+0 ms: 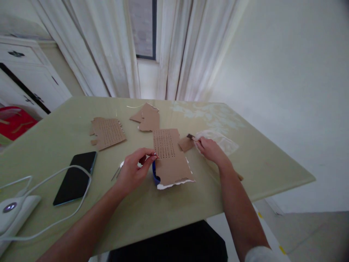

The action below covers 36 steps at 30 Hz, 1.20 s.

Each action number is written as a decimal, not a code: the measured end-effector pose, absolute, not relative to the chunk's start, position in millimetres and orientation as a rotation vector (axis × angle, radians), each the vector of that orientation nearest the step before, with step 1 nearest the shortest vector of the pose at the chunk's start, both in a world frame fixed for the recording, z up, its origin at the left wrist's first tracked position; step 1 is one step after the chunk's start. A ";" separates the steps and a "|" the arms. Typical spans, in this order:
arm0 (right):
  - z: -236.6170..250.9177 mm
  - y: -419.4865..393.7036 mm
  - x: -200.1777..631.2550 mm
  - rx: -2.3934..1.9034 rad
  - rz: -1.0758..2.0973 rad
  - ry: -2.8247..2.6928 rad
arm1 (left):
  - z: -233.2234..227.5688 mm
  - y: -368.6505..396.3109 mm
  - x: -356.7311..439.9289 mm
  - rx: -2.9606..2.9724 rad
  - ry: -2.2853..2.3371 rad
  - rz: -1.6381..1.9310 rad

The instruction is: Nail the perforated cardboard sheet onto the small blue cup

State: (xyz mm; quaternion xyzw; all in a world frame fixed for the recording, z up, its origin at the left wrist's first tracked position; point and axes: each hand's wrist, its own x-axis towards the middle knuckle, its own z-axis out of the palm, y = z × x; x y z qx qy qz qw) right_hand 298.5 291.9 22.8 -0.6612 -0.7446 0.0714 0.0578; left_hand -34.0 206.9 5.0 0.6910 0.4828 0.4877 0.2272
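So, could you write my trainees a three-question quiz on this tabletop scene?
1. True or false: the white cable crosses over the phone.
2. Which is nearer the crumpled clear plastic? A: left; B: right.
3. How many cardboard sheets show rows of dark dots?

Key:
1. True.
2. B, the right hand.
3. Two: one beside the left hand, one farther left.

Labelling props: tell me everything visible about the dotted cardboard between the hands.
The dotted cardboard is a brown, oblong sheet, lying roughly flat over the table. Rows of dark dots, likely holes, fill its far half; the near half is plain. Its near edge is ragged and whitish. A blue object shows along its left edge, where the left hand pinches something small; contact is unclear.
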 end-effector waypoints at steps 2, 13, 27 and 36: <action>34.6 286.5 301.1 -1.968 0.193 -2.215 | 4.8 208.1 -33.0 1.889 1.324 1.358; 135.6 229.0 257.2 -1.429 0.492 -2.372 | -0.3 214.2 -33.2 1.902 1.235 1.385; 154.8 202.8 190.1 -1.492 0.144 -2.668 | -2.2 216.7 -32.4 1.957 1.202 1.414; 151.6 204.3 184.8 -1.535 0.099 -2.750 | -1.4 214.9 -32.9 1.964 1.209 1.371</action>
